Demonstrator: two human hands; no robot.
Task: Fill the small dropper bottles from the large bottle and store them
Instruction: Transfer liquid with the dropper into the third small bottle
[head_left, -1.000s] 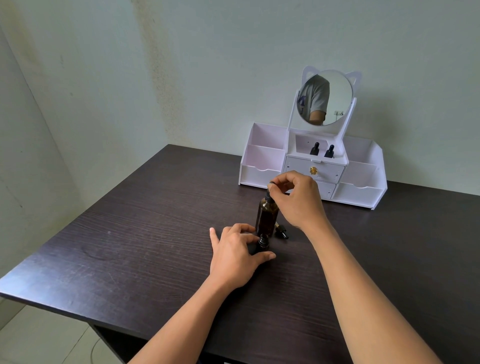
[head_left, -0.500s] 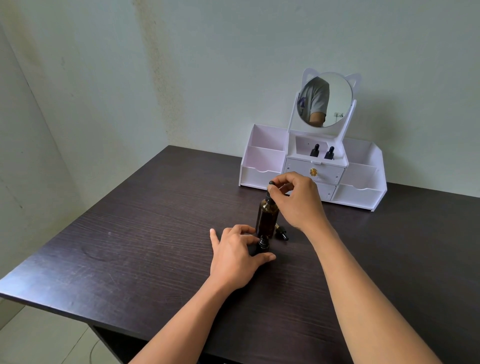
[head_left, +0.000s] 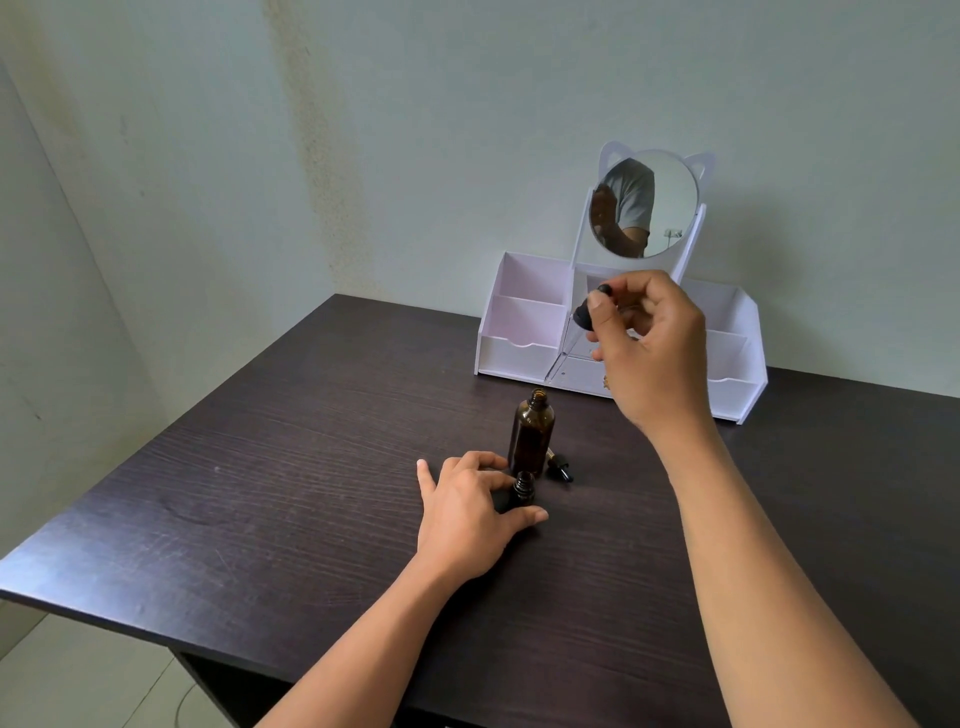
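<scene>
Mid-transfer: pinching dropper in right hand above open large amber bottle, gripping small dropper bottle in left hand. Next, probably: aiming its tip into that narrow neck.

2 pale green walls meet at a corner, brownish stain beside it; dark wood-grain table; light tiled floor lower left.

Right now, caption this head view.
Right hand holds dropper above open large bottle; left hand grips small bottle.
</scene>
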